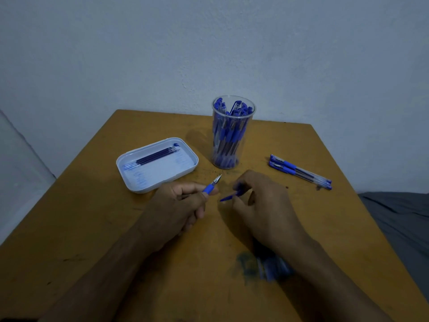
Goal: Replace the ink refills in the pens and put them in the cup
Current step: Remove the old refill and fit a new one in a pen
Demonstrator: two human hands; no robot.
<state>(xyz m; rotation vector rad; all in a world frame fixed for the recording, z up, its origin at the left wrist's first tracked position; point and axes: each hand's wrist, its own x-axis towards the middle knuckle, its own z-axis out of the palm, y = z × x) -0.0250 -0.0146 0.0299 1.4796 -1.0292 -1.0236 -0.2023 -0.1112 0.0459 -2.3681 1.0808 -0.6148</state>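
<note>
The left hand [183,201] grips a pen [212,185], tip bared; the right hand [260,201] pinches its blue cap [229,196] near the desk's [92,217] middle. A misaligned push could jab skin or smear ink — and the crowded cup [232,133] near the far edge may tip.

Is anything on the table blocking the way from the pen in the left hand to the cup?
Nothing visible does. The pen in the left hand points toward the cup, with bare table between. The cup is already crowded with pens, though.
</note>
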